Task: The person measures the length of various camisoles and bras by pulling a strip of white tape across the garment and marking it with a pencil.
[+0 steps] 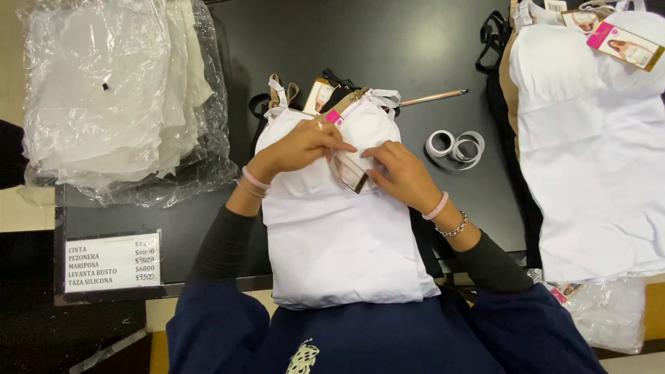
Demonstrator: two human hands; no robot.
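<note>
White folded top (339, 235) lies flat on the black table (388, 41) before us, steadying our work. Our left hand (305, 147) and right hand (402, 173) both pinch its card tag (350, 172); tape rolls (454, 147) wait nearby.

Both hands close together, left hand (305, 145) and right hand (402, 173) fingers pinching

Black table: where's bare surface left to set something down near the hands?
Bare table lies above the pencil, between the plastic-wrapped stack and the right garment pile. A strip runs above the price card. It is crowded around both hands, left hand and right hand, by the tape rolls.
</note>
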